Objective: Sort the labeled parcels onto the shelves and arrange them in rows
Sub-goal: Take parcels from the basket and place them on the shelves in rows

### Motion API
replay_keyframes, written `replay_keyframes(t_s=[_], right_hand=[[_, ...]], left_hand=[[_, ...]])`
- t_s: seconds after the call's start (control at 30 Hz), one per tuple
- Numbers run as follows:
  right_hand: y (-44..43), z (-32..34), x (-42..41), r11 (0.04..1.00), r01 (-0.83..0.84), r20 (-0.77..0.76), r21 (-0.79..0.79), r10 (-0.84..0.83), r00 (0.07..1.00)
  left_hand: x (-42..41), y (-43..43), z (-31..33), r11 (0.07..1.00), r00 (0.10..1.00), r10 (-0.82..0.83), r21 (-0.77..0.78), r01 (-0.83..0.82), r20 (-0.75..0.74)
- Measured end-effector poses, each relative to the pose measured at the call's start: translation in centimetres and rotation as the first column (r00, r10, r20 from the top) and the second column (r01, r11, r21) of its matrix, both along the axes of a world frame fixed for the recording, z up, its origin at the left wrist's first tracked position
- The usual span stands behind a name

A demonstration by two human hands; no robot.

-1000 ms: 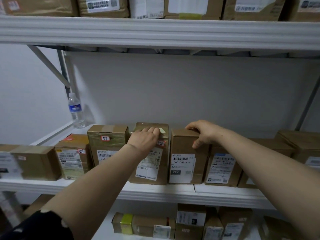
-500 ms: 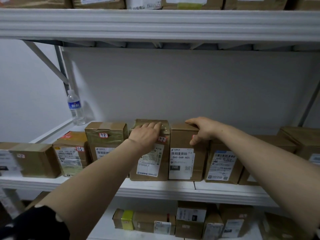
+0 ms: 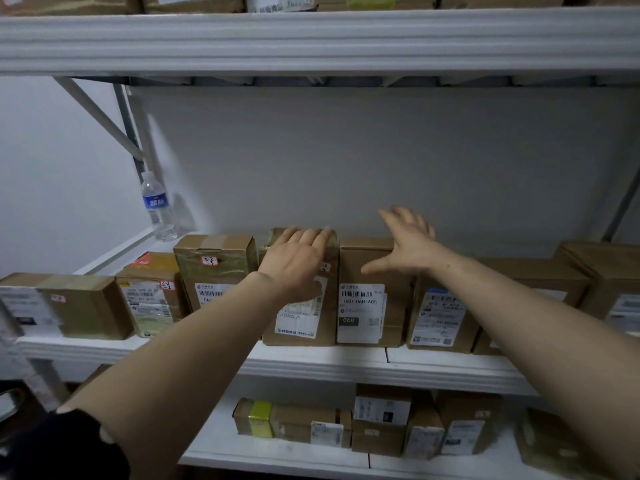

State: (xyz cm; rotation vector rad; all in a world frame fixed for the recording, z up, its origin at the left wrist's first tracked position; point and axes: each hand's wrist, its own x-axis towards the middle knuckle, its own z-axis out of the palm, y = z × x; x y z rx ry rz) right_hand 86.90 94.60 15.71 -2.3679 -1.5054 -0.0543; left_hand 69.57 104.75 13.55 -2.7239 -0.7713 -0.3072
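A row of brown labeled parcels stands along the front of the middle shelf (image 3: 311,365). My left hand (image 3: 298,261) lies flat over the top front of a taped parcel (image 3: 304,320) in the middle of the row, fingers curled on its top edge. Right beside it stands a parcel marked 060 (image 3: 370,306). My right hand (image 3: 405,244) hovers just above that parcel's top right corner, fingers spread and blurred, holding nothing. More parcels continue to the left (image 3: 214,268) and to the right (image 3: 443,317).
A plastic water bottle (image 3: 157,206) stands at the shelf's back left corner. A white back panel (image 3: 381,161) closes the shelf behind the parcels. The upper shelf (image 3: 311,39) and lower shelf (image 3: 277,455) also hold parcels.
My right hand has let go of the 060 parcel's top and lifted with fingers spread. My left hand has stayed on the taped parcel.
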Motion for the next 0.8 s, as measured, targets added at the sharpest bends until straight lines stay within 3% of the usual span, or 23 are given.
replay_keyframes(t_s=[0.17,0.27,0.4,0.5,0.63,0.8], right_hand=[[-4.0,-0.5,-0.5,0.896,0.105,-0.121,0.432,-0.057,0.991],[-8.3,-1.3,-0.7,0.788,0.282,-0.247,0.547,-0.171,0.954],[-16.6,-4.0,-2.3,0.694,0.513,-0.389,0.505,-0.348,0.853],[-23.3,-7.0,-5.4,0.585,0.678,-0.487,0.445,-0.477,0.732],[-31.8,-12.1,-13.2,0.326,0.885,-0.686,0.331,-0.560,0.463],[-42.2,-17.0,-25.9,0.052,0.991,-0.813,0.127,-0.567,0.134]], left_hand=[[0.0,-2.5,1.4,0.998,0.986,-0.056,0.024,0.053,0.158],[0.7,-5.2,2.3,0.985,0.964,-0.175,0.045,0.169,0.200],[2.1,-10.6,1.6,0.918,0.902,-0.392,0.021,0.395,0.183],[2.2,-15.4,-1.0,0.817,0.812,-0.570,-0.022,0.577,0.129],[0.5,-22.3,-6.4,0.639,0.648,-0.762,-0.160,0.752,0.004],[-4.1,-34.2,-11.6,0.453,0.449,-0.887,-0.373,0.810,-0.104]])
